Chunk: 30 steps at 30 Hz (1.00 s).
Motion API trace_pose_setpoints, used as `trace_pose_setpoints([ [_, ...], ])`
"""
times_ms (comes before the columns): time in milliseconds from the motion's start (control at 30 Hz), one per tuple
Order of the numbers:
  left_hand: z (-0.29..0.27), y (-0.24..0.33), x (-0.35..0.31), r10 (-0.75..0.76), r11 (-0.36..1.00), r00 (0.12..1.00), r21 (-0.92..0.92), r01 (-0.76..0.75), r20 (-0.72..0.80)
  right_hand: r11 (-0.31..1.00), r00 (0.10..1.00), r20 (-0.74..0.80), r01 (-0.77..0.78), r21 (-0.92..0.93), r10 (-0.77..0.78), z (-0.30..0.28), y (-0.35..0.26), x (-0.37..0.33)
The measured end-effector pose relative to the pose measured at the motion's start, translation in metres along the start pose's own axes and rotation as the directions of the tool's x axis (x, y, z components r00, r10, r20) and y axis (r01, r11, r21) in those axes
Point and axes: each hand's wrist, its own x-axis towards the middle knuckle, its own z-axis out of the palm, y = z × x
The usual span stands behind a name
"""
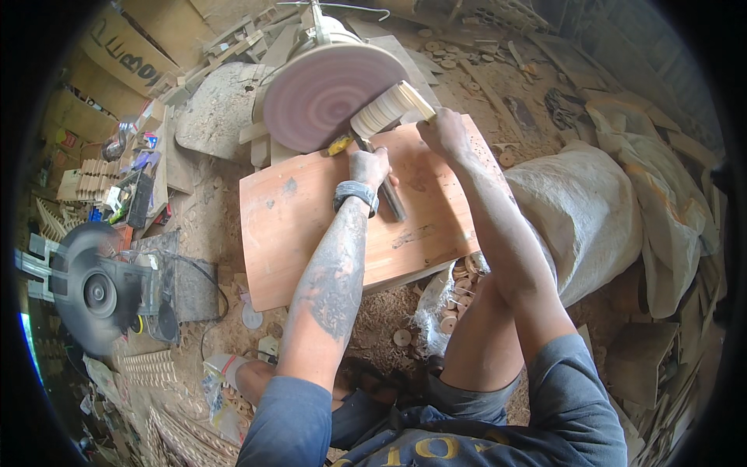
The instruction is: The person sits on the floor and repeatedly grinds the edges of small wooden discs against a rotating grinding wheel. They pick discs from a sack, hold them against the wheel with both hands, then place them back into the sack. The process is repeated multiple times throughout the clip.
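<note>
A large round sanding disc (334, 93) stands at the far edge of a wooden board (288, 226). Right at its lower right side is a ribbed roll of stacked pale wooden discs (378, 112), with a flat light wood strip (418, 103) at its outer end. My right hand (443, 135) is closed on that strip. My left hand (369, 166), a band at its wrist, wraps round a dark grey metal bar (391, 199) that slants across the board. A yellow piece (339, 145) lies by its far end; whether they are joined I cannot tell.
A fan (96, 292) with blurred blades stands at the left. White sacks (580, 214) bulge at the right. Beneath the board, an opened sack holds small wooden discs (459, 300). Wood scraps and sawdust cover the ground; a cluttered bench (128, 183) is at far left.
</note>
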Motion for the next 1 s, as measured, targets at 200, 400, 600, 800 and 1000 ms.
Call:
trace_pose_setpoints([
  [200, -0.0001, 0.0033, -0.0023, 0.002, 1.0, 1.0, 0.019, -0.002, -0.009, 1.0, 1.0, -0.022, 0.012, 0.005, -0.012, 0.0052, 0.0039, 0.0033],
  [400, -0.0009, 0.004, -0.0036, 0.002, 1.0, 1.0, 0.023, -0.001, -0.011, 1.0, 1.0, -0.022, 0.02, 0.003, -0.02, 0.0046, 0.0035, 0.0027],
  [600, -0.0002, 0.0043, -0.0031, -0.012, 1.0, 1.0, -0.002, 0.012, -0.008, 0.999, 0.998, -0.051, 0.036, -0.019, -0.037, 0.003, 0.0008, 0.0015],
  [800, -0.0004, 0.0028, -0.0014, 0.007, 1.0, 1.0, 0.021, -0.007, -0.008, 0.999, 0.999, -0.034, 0.04, 0.014, -0.04, 0.0034, 0.0012, 0.0023],
  [1000, 0.0004, 0.0028, -0.0014, -0.019, 1.0, 1.0, 0.003, 0.019, -0.02, 0.998, 0.996, -0.064, 0.059, 0.012, -0.058, 0.0032, 0.0005, 0.0015],
])
